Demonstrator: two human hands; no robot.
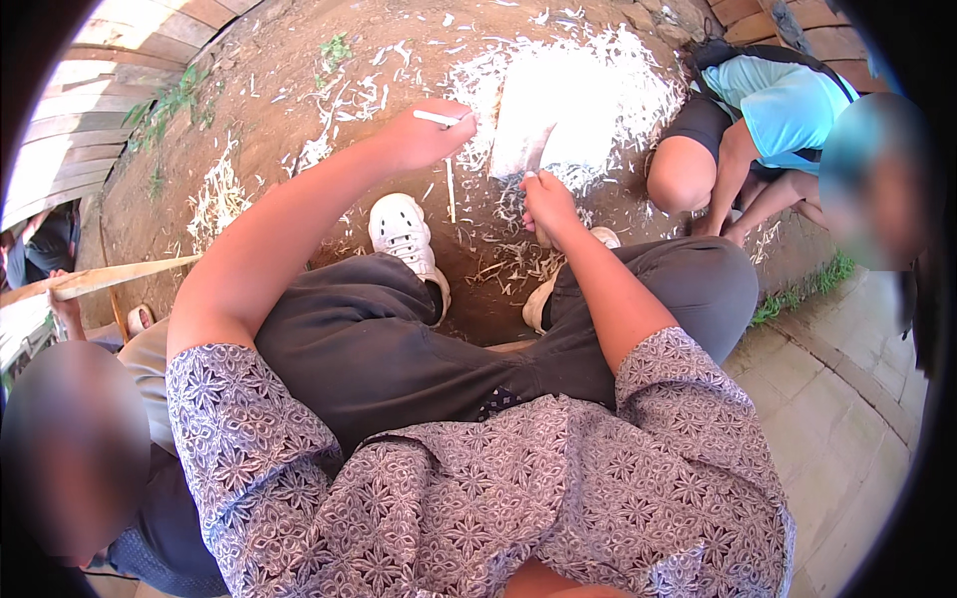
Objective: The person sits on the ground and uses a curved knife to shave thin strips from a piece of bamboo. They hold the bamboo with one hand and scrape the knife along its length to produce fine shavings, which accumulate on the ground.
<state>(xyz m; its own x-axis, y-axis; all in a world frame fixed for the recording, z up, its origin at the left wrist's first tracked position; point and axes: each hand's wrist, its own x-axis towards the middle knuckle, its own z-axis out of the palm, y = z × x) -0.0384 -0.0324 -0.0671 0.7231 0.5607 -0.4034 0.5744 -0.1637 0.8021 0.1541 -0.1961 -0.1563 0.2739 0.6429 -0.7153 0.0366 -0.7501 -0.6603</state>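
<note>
- Left hand (427, 136): pinching short white stick (436, 119).
- Right hand (549, 206): fist around knife (539, 151), blade up.
- Pale shavings (638, 90) across dirt ground (279, 80).

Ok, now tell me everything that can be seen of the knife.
The knife is gripped in the right hand. Its blade looks like greyish metal, slightly curved, and points away from the person, leaning a little right toward the tip. The fist hides most of the handle; a pale end, perhaps wood, seems to show below it. The blade stands out against a glaring white patch, which washes out its edge; whether it touches anything there cannot be told. The left hand is apart from it.
</note>
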